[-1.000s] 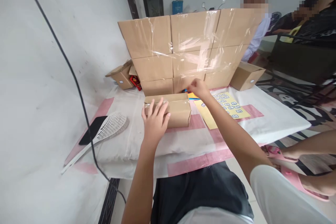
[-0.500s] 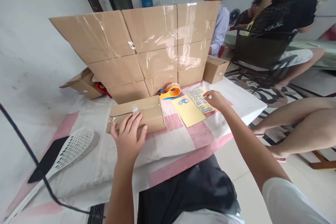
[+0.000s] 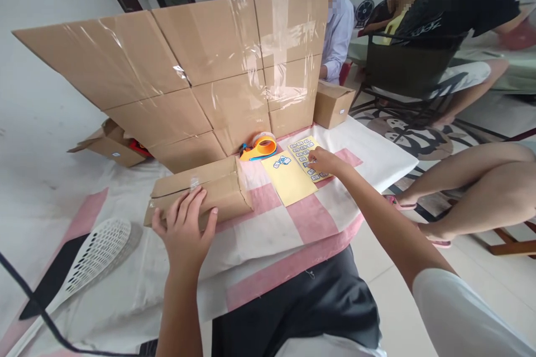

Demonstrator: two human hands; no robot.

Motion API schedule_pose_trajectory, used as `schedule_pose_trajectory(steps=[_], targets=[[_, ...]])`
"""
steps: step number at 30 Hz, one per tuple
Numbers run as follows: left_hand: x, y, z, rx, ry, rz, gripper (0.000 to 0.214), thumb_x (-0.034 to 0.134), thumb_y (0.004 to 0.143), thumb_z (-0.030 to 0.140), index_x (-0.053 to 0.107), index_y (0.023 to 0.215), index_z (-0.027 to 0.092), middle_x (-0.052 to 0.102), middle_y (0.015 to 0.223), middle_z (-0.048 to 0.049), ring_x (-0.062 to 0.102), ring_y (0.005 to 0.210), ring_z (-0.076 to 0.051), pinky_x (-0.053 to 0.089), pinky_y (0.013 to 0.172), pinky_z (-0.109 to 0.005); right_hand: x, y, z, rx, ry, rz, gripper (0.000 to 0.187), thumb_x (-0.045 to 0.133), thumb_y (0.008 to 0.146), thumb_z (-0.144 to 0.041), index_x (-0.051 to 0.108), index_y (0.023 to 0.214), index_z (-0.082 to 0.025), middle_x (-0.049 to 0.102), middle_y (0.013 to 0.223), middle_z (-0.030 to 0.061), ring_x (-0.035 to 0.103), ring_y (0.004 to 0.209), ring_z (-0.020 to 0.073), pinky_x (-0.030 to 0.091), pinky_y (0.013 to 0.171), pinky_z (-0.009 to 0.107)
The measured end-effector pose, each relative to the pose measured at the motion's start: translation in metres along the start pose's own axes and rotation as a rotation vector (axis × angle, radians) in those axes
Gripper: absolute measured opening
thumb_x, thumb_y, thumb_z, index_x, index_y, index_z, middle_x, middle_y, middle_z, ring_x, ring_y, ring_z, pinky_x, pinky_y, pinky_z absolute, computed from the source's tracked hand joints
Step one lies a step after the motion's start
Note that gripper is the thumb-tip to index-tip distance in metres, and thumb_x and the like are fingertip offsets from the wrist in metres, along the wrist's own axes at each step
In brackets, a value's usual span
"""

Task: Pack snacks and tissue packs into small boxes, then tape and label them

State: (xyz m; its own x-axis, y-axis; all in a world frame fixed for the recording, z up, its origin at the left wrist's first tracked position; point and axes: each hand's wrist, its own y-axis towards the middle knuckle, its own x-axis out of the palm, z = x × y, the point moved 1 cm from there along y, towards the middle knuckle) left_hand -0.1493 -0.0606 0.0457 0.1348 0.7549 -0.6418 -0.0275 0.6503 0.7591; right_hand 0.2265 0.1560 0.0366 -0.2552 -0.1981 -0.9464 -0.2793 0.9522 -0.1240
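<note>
My left hand (image 3: 184, 228) lies with spread fingers on the top and front of a closed, taped cardboard box (image 3: 226, 184). My right hand (image 3: 324, 162) is over a yellow sheet of small blue-edged stickers (image 3: 299, 148), its fingers curled together in a pinch at the sheet. Whatever may be between those fingertips is too small to make out. Beside that sheet, on its left, lies another yellow sheet (image 3: 293, 184) with a few stickers near its top.
A tall taped cardboard panel (image 3: 228, 95) stands across the back of the cloth-covered table (image 3: 268, 259). Before it sits an orange tape dispenser (image 3: 262, 148). Small boxes (image 3: 333, 106) flank it. A white perforated swatter (image 3: 98, 251) lies left. Other people (image 3: 337, 33) sit beyond.
The view has shifted, so the table's things appear lower and farther left. My left hand stays on the box. My right hand remains at the sticker sheet, its fingers slightly lower on it.
</note>
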Motion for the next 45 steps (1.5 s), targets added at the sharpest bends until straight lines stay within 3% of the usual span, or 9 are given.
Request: schedule_pose_trajectory(steps=[7,12,18,24,32,36,41,43,45], targets=[[0.0,-0.001,0.003,-0.031,-0.025,0.004,0.045,0.061,0.096,0.04,0.062,0.139,0.027,0.07,0.138,-0.0127,0.061,0.129,-0.034,0.013,0.123,-0.057,0.002,0.015,-0.006,0.082,-0.045,-0.063,0.015,0.063,0.089,-0.017,0.072,0.101,-0.016,0.064,0.123,0.0168,0.055,0.122,0.0345,0.048,0.093,0.039],[0.0,-0.002,0.003,-0.026,-0.02,0.006,0.046,0.062,0.095,0.04,0.062,0.139,0.026,0.07,0.138,-0.0124,0.06,0.13,-0.034,0.013,0.122,-0.056,0.016,0.018,-0.006,0.121,-0.031,0.013,0.018,0.06,0.095,-0.024,0.073,0.104,-0.015,0.062,0.125,0.0183,0.052,0.126,0.0377,0.045,0.103,0.047],[-0.001,-0.003,0.002,-0.011,-0.012,0.004,0.05,0.064,0.094,0.038,0.059,0.143,0.027,0.069,0.141,-0.0119,0.06,0.13,-0.035,0.014,0.122,-0.058,0.013,0.004,0.019,0.082,0.035,0.136,0.037,0.044,0.1,-0.012,0.067,0.128,-0.016,0.059,0.137,0.0165,0.057,0.124,0.0285,0.045,0.105,0.038],[-0.002,-0.002,0.004,-0.033,-0.015,-0.019,0.051,0.065,0.094,0.038,0.058,0.143,0.028,0.068,0.142,-0.0122,0.059,0.132,-0.036,0.015,0.123,-0.06,-0.002,-0.004,0.044,0.004,0.062,0.059,0.028,0.055,0.096,-0.011,0.072,0.116,-0.018,0.067,0.128,0.0109,0.063,0.114,0.0223,0.048,0.095,0.029],[-0.002,-0.005,0.006,-0.042,0.005,-0.018,0.05,0.063,0.094,0.039,0.059,0.143,0.028,0.068,0.142,-0.012,0.059,0.132,-0.036,0.016,0.123,-0.06,-0.008,0.002,0.027,0.02,-0.01,-0.019,0.009,0.06,0.096,-0.018,0.069,0.096,-0.017,0.07,0.116,0.0129,0.064,0.103,0.0243,0.046,0.078,0.029],[-0.003,-0.005,0.005,-0.032,0.022,-0.022,0.052,0.064,0.094,0.038,0.056,0.145,0.03,0.067,0.143,-0.0112,0.059,0.132,-0.036,0.016,0.123,-0.061,-0.005,-0.002,0.022,0.028,-0.067,0.066,0.014,0.052,0.097,-0.01,0.063,0.104,-0.013,0.068,0.118,0.0197,0.064,0.102,0.0277,0.044,0.08,0.032],[-0.003,-0.002,0.007,-0.042,0.01,-0.03,0.052,0.063,0.095,0.037,0.056,0.146,0.03,0.067,0.143,-0.0111,0.059,0.133,-0.037,0.016,0.123,-0.062,-0.015,-0.016,0.036,0.098,-0.051,0.194,0.023,0.041,0.102,-0.013,0.051,0.122,-0.011,0.071,0.11,0.0217,0.065,0.09,0.028,0.043,0.075,0.033],[-0.003,-0.001,0.008,-0.045,0.02,-0.035,0.052,0.064,0.095,0.037,0.056,0.145,0.03,0.068,0.142,-0.0113,0.059,0.133,-0.037,0.016,0.123,-0.061,-0.022,-0.024,0.036,0.027,0.044,0.272,0.022,0.04,0.102,-0.014,0.051,0.121,-0.014,0.072,0.108,0.0181,0.066,0.091,0.026,0.044,0.077,0.032],[-0.002,-0.001,0.007,-0.045,0.031,-0.041,0.051,0.064,0.095,0.037,0.057,0.144,0.029,0.068,0.142,-0.0115,0.059,0.133,-0.036,0.016,0.123,-0.061,-0.025,-0.029,0.021,-0.168,0.244,0.347,0.023,0.043,0.101,-0.015,0.052,0.123,-0.017,0.074,0.101,0.0116,0.067,0.091,0.0227,0.046,0.08,0.03]])
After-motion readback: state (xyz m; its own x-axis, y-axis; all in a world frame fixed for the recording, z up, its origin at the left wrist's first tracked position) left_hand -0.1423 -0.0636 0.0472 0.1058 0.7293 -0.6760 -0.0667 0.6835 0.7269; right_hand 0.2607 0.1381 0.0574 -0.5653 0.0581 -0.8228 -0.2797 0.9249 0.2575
